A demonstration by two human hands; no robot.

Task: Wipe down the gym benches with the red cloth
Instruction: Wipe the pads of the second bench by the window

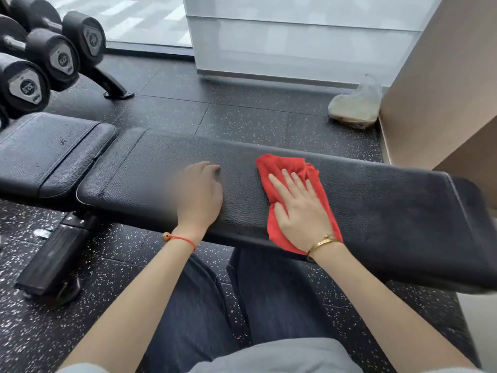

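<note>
A black padded gym bench [390, 208] runs across the view in front of me, with its separate seat pad [51, 152] at the left. The red cloth [289, 168] lies crumpled on the long pad, right of its middle. My right hand [300, 208] presses flat on the cloth, fingers spread and pointing away from me. My left hand [200, 193] rests on the bare pad to the left of the cloth, fingers curled down, holding nothing.
A rack of black dumbbells [53, 55] stands at the far left behind the seat pad. A plastic bag [356, 103] lies on the speckled rubber floor by a beige wall [443, 90] at the right. The bench's base foot [51, 262] sits lower left.
</note>
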